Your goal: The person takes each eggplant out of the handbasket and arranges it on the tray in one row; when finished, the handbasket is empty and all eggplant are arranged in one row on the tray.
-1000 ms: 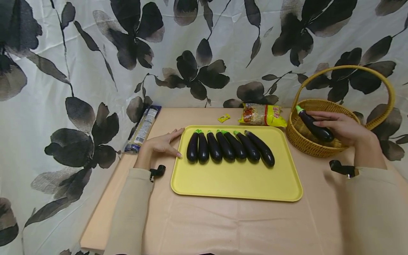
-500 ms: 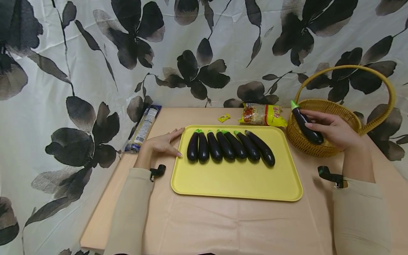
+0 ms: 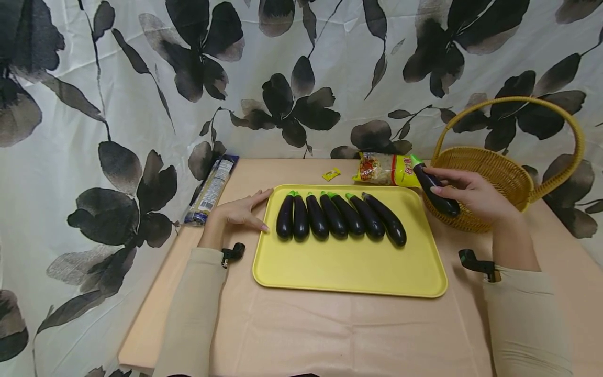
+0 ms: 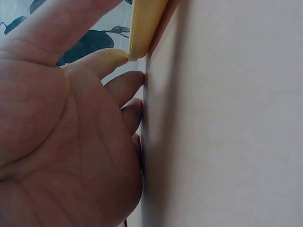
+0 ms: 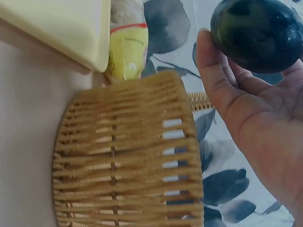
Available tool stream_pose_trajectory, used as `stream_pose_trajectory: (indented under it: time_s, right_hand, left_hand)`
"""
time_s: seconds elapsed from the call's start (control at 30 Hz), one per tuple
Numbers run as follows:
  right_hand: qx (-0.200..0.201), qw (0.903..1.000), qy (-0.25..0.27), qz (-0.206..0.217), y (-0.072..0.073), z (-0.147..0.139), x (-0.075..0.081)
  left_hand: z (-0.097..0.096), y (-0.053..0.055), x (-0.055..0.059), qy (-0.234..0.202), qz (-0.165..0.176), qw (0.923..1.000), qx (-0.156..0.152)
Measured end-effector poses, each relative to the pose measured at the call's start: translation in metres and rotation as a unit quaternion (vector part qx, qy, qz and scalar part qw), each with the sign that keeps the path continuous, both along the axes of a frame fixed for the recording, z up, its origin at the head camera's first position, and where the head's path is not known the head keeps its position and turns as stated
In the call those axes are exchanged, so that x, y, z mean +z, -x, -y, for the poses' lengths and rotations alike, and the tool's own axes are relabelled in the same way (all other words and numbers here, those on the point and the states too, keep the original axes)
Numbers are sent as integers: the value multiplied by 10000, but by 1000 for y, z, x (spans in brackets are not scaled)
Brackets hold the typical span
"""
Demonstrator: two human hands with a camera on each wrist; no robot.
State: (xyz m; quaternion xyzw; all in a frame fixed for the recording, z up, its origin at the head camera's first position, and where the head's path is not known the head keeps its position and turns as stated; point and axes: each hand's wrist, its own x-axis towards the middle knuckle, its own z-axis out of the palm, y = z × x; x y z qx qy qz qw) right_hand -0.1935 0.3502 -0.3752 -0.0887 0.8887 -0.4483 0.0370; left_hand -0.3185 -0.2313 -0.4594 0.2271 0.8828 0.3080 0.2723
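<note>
My right hand point(image 3: 476, 195) pinches a dark eggplant point(image 3: 435, 188) with a green stem end, above the near left rim of the wicker basket point(image 3: 509, 180). In the right wrist view the eggplant point(image 5: 258, 35) shows end-on between thumb and fingers, above the basket's woven side point(image 5: 128, 156). On the yellow tray point(image 3: 348, 272) several eggplants point(image 3: 336, 217) lie side by side in a row, stems pointing away. My left hand point(image 3: 240, 212) rests at the tray's left edge with its fingers spread; the left wrist view shows its palm point(image 4: 71, 127) and the fingertips by the tray rim point(image 4: 144, 28).
Behind the tray lie a yellow plastic food bag point(image 3: 388, 170) and a small yellow packet point(image 3: 331, 174). A long blue and white package point(image 3: 212, 191) lies left of the left hand. A floral cloth point(image 3: 282, 63) hangs behind the table, and the basket handle point(image 3: 518, 99) arches high.
My right hand has carried the eggplant leftward, from over the middle of the basket to its left rim, toward the tray. The left hand and the row of eggplants have stayed put.
</note>
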Motion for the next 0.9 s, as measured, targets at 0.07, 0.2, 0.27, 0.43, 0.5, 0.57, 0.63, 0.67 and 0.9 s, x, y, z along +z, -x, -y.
stream_pose_trajectory:
  time_s: [0.07,0.2,0.27,0.43,0.5,0.57,0.63,0.67,0.9]
  right_hand:
    - [54,9999,-62,-99,1,5,-1]
    - [42,9990,-431,-147,4,13,-4]
    - [69,9984,-558,-115,5,17,-6]
    - [325,9974,-620,-160,10,26,-13]
    - [393,9969,-662,-146,11,30,-15]
    - [438,9962,-740,-119,12,33,-16]
    - [478,9957,-789,-85,11,36,-18]
    - [493,9954,-816,-73,11,37,-18]
    - [553,9937,-969,-64,13,44,-24]
  left_hand:
    - [0,0,0,1,1,10000,3]
    - [0,0,0,-7,8,10000,8]
    - [0,0,0,-16,17,10000,10]
    - [0,0,0,-15,-1,10000,-1]
    - [0,0,1,-11,-8,10000,-4]
    - [0,0,1,-8,-8,10000,-4]
    - [0,0,1,-16,0,10000,2]
    - [0,0,1,-19,6,10000,2]
    - [0,-1,1,-3,14,10000,-12]
